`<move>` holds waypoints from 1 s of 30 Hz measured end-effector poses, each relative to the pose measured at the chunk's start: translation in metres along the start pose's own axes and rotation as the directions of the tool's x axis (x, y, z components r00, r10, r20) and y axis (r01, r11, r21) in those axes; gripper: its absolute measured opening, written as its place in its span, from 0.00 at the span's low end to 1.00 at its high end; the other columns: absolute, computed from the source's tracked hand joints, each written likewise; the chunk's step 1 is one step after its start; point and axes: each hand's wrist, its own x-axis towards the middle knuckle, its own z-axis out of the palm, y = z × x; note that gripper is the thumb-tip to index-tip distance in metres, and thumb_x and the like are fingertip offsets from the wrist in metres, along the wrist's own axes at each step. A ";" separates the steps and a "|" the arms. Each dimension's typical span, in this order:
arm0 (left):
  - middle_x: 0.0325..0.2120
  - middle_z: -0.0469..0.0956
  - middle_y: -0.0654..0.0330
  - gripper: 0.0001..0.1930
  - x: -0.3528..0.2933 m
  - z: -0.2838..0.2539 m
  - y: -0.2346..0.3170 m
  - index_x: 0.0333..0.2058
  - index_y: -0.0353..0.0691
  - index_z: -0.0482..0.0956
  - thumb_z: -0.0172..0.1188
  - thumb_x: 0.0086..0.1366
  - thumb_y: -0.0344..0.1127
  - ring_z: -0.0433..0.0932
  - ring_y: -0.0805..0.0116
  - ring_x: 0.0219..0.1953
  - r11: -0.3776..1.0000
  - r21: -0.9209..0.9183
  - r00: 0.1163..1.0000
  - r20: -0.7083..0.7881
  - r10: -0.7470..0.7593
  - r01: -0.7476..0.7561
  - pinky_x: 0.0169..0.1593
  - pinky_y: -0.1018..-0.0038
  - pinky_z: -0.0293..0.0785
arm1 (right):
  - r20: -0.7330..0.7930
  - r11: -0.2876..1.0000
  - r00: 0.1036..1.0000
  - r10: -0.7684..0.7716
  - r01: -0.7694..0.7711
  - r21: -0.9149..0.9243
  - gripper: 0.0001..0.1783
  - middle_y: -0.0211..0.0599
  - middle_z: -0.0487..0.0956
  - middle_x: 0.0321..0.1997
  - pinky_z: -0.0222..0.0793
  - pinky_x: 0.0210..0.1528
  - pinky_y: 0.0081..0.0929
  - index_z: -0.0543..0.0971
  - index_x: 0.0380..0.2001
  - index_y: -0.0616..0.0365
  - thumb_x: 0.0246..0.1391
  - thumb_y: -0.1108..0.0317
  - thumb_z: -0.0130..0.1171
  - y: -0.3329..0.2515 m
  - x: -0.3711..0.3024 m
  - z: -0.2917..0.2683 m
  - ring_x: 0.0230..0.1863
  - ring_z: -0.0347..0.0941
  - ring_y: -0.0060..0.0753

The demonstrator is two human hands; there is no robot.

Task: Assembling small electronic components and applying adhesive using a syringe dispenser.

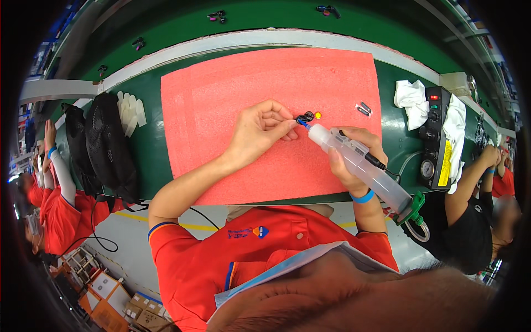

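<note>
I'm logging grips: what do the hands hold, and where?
Left hand: a small black part, pinched at its left edge. Right hand: a translucent syringe, gripped around the front half of its barrel.

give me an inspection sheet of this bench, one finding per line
surface: pinkish-red mat on green bench
job's things: syringe, blue tip at small black part; yellow round piece beside that part
clutter: black bag left; white cloths by black control box right
hands: left hand pinches small black part; right hand grips syringe
cables: black lead along syringe; black cable below bench edge
surroundings: co-workers at both sides, cardboard boxes lower left
</note>
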 end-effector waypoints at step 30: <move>0.24 0.74 0.56 0.03 -0.001 -0.002 -0.001 0.28 0.31 0.67 0.52 0.55 0.24 0.75 0.73 0.27 1.000 0.030 1.000 0.030 -0.008 0.007 0.29 0.82 0.71 | -0.043 1.000 0.999 0.007 -0.008 -0.027 0.20 0.41 0.74 0.26 0.66 0.28 0.19 0.67 0.32 0.63 0.35 0.65 0.61 0.001 -0.001 -0.003 0.25 0.70 0.26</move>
